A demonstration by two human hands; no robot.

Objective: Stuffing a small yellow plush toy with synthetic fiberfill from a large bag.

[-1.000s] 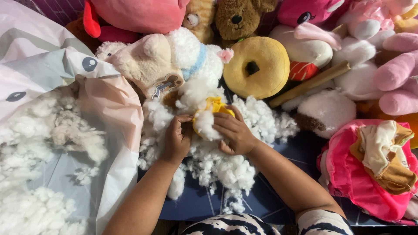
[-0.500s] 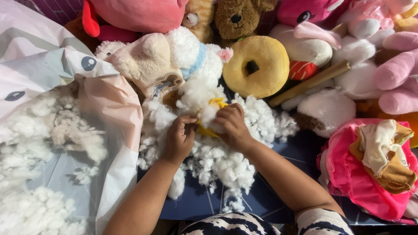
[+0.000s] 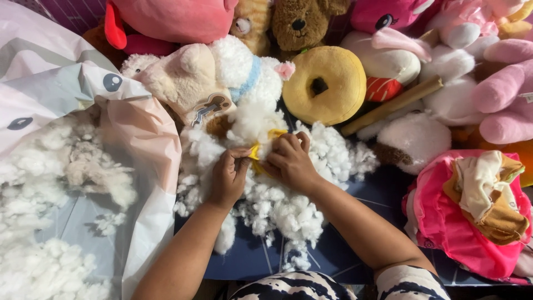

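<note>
My left hand [image 3: 229, 176] and my right hand [image 3: 290, 161] meet over a heap of white stuffing [image 3: 277, 205] on a dark blue mat. Between them they pinch a small yellow fabric piece [image 3: 259, 152], mostly hidden by fingers and fluff. A tuft of white stuffing [image 3: 252, 121] bulges just above the yellow piece. Behind it lies a cream and white plush animal [image 3: 191, 78] with a light blue collar. Both forearms reach in from the bottom edge.
A large plastic bag [image 3: 61, 183] of white stuffing fills the left. A yellow donut cushion [image 3: 325, 83], a wooden stick [image 3: 391, 105] and several plush toys crowd the back. A pink plush with tan cloth [image 3: 472, 211] lies at right.
Both hands have drawn a little nearer and closed in on the yellow piece; the tuft of stuffing that the right hand held sits deeper between the fingers.
</note>
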